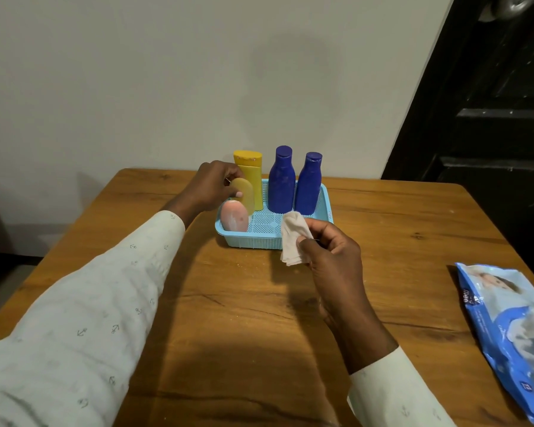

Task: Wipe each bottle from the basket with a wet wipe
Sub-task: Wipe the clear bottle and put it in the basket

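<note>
Crumpled wet wipe (295,238) is pinched by the right hand (330,251) before the basket (269,238). Small tan bottle (244,194) is gripped by the left hand's (210,188) curled fingers.

Dim warm light, soft shadows, wide-angle edge bending

The blue wipes pack (512,331) at the lower right of the frame carries small white lettering, perhaps "mee"; the rest is too blurred to read. The bottles show no legible labels.
</note>
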